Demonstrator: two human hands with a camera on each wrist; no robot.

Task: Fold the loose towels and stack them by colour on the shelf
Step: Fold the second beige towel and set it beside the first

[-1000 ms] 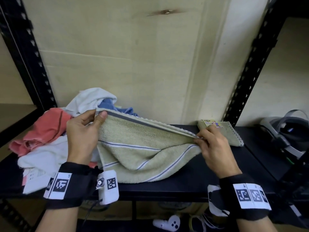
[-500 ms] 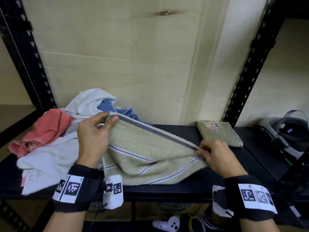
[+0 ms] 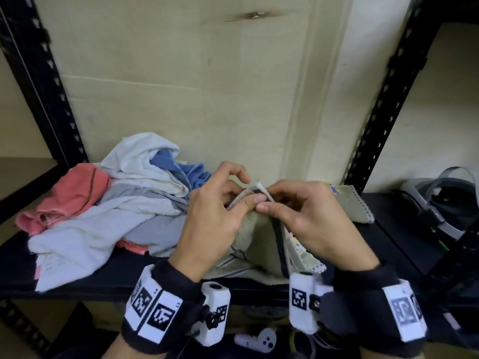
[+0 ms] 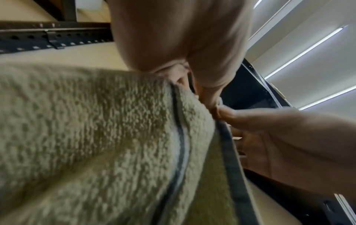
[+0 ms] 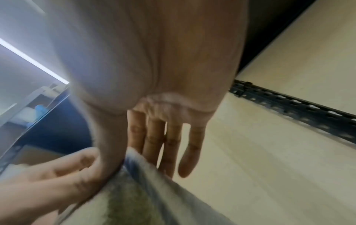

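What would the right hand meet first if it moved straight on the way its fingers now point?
Probably the left hand: the right hand points leftward at it, both pinching the green towel corners together. Past that lies the loose towel pile; depth is uncertain.

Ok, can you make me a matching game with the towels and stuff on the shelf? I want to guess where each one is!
Things:
1. green towel
2. pink towel
3. folded green towel
4. game controller

Places:
A. under the shelf
B. far left of the pile
C. pinched by both hands
D. lying flat, right of the hands

Pairs: 1-C, 2-B, 3-D, 4-A
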